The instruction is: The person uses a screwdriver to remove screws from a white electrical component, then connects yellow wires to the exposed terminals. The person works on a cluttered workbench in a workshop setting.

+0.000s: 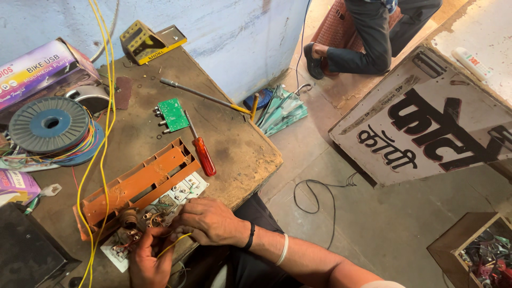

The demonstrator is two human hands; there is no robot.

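A white circuit board [178, 196] with several jacks and knobs lies at the near edge of the wooden workbench [234, 144], beside an orange plastic panel [140, 184]. My right hand [210, 220] rests on the board's near edge, fingers pinched at its components. My left hand [146, 260] grips the board's lower end from below, with a thin yellow wire [173, 244] running across its fingers. A red-handled screwdriver [202, 153] lies just beyond the board. A small green circuit board [173, 114] sits further back.
Long yellow wires [103, 106] hang across the bench. A grey wire spool [49, 124], cardboard boxes [37, 69], a yellow multimeter [143, 41] and a long tool [205, 97] lie at the back. A painted signboard [426, 122] lies on the floor; another person's legs [368, 37] show beyond.
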